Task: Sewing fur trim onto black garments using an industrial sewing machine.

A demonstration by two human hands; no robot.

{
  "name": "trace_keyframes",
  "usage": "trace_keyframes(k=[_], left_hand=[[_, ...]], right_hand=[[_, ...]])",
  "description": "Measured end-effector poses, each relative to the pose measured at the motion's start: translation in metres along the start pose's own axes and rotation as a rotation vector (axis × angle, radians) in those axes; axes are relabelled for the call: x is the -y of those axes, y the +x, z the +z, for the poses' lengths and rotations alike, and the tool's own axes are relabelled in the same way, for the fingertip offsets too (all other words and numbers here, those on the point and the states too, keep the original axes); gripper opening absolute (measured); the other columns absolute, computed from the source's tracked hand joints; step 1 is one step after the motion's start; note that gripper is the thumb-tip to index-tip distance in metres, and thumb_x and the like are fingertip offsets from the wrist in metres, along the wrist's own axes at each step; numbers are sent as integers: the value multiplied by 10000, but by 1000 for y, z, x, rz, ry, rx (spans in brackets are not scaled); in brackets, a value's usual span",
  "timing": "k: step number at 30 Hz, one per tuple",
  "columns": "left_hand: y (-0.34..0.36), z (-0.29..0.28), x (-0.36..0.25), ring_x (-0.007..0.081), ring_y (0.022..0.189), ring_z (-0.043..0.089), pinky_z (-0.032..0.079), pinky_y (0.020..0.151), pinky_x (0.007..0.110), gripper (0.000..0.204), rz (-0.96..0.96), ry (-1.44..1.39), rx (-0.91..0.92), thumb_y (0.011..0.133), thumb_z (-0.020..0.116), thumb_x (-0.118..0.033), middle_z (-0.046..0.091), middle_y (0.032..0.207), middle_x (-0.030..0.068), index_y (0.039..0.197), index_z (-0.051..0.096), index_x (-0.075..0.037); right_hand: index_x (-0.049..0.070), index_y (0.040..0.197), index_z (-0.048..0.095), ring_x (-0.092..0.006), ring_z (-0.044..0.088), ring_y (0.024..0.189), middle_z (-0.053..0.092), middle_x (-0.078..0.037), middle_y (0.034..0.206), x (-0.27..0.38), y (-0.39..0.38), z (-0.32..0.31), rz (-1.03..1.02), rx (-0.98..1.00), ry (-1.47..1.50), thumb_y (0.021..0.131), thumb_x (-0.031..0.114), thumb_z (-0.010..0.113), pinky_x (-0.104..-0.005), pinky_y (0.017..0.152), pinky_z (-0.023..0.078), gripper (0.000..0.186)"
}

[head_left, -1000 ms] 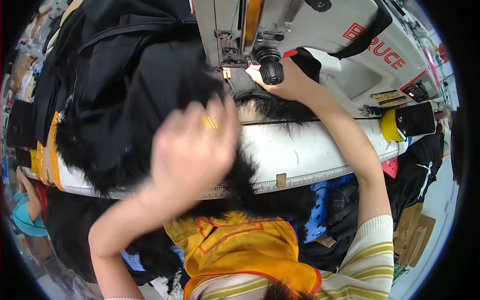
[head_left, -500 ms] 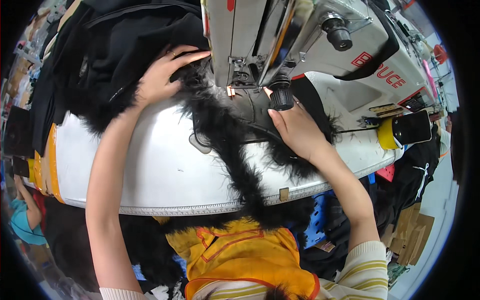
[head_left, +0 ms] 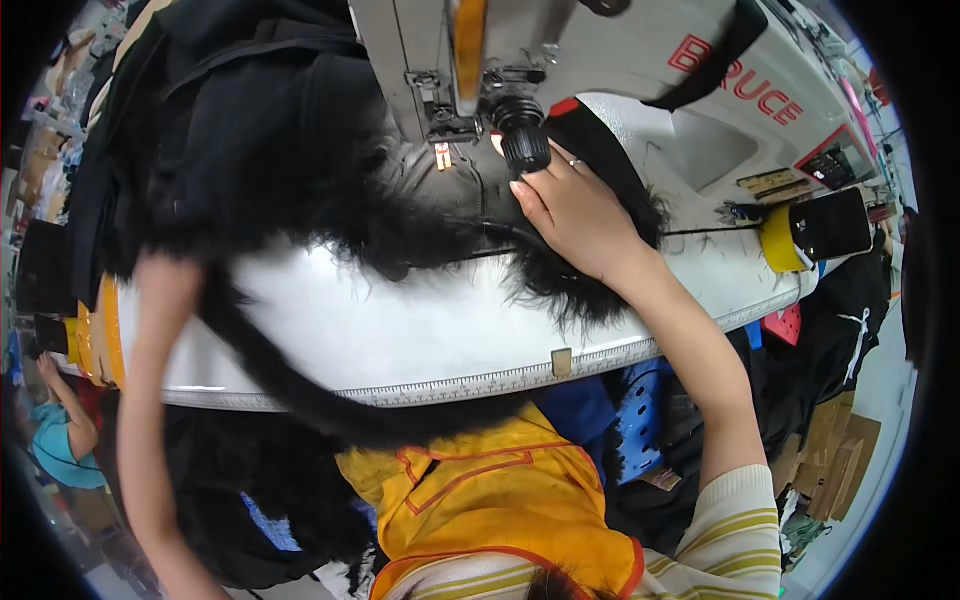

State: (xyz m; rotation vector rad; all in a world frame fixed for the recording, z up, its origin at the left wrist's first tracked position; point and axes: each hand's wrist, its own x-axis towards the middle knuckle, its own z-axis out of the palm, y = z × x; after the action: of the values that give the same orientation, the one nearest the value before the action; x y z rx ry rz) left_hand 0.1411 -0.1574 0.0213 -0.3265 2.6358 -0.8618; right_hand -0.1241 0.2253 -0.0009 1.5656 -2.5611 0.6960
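Note:
My left hand [head_left: 168, 285] is at the left of the table, smeared by motion. Its fingers are lost in black cloth and fur, so I cannot tell their grip. A black fur trim [head_left: 300, 380] runs from beside this hand in a curve over the table's front edge to my lap. My right hand [head_left: 590, 215] lies on the black garment piece [head_left: 600, 140] under the sewing machine [head_left: 640, 60]. Its thumb is stretched out, and a black knob [head_left: 525, 150] partly hides its fingertips. Shaggy fur [head_left: 400, 215] lies left of the presser foot area, by a small lit spot.
A black garment [head_left: 280, 110] is heaped at the back left. A measuring tape [head_left: 480, 385] runs along the white table's [head_left: 440, 330] front edge. A yellow-and-black holder [head_left: 800, 235] stands at the right. Another person [head_left: 68, 440] is at far left; a blue perforated item [head_left: 640, 420] sits below the table.
My left hand has swung left and toward me from beside the machine. The fur trim that hung across the middle now curves to the left. My right hand has stayed by the knob.

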Motion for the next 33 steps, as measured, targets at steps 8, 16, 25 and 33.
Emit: trace_keyframes(k=[8, 16, 25, 33], left_hand=[[-50, -130, 10, 354, 825, 601, 468, 832, 404, 214, -165, -251, -224, 748, 515, 45, 632, 831, 175, 911, 644, -5], [61, -167, -157, 254, 944, 574, 516, 734, 331, 564, 367, -904, -646, 568, 724, -31, 536, 1040, 89, 1097, 530, -63], [25, -147, -128, 263, 905, 602, 518, 727, 330, 388, 402, -949, -502, 646, 743, -82, 606, 1072, 98, 1013, 644, -8], [62, -158, -165, 232, 1057, 581, 417, 982, 404, 297, 402, -866, -667, 737, 566, -43, 602, 1099, 87, 1028, 614, -10]], right_hand=[[111, 1260, 488, -267, 535, 1108, 532, -87, 1228, -5, 10, -5, -389, -105, -452, 771, 95, 583, -355, 906, 462, 499], [105, 1256, 495, -321, 493, 1143, 521, -107, 1239, -12, 20, -11, -397, 144, -40, 725, 32, 538, -415, 955, 411, 538], [38, 857, 573, -244, 490, 1075, 537, -83, 1031, -3, 16, -11, -314, 116, -130, 710, 174, 577, -366, 748, 522, 200], [29, 925, 581, -273, 516, 1020, 542, -109, 984, -9, 17, -8, -362, 94, -84, 719, 159, 585, -391, 846, 465, 244]])
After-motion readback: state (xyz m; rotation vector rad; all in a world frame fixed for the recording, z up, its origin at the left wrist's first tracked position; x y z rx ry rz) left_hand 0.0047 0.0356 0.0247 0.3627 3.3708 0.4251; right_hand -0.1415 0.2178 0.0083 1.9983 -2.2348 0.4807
